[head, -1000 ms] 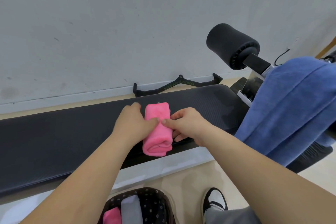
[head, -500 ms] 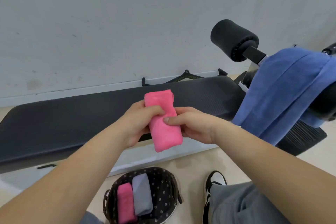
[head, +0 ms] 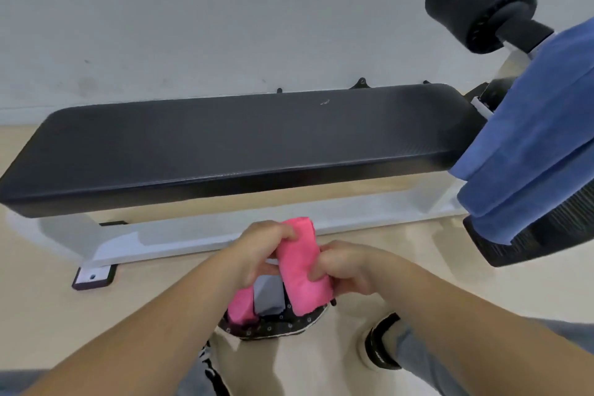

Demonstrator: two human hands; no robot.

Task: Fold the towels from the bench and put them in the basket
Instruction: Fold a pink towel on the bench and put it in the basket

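Observation:
A folded pink towel is held in the air between both hands, just above the basket. My left hand grips its upper left side and my right hand grips its right side. Below them stands a dark patterned basket, mostly hidden by my hands. Inside it lie another folded pink towel and a folded grey towel. The long black bench lies behind, its pad bare. A large blue towel hangs over the bench's right end.
A black foam roller sticks up at the bench's far right. The bench's white frame and foot rest on the light wooden floor. My shoe stands right of the basket. A pale wall runs behind.
Both hands have carried the folded pink towel off the bench, toward me and down, to just above the basket. The view has tilted down, so the bench now sits higher in frame.

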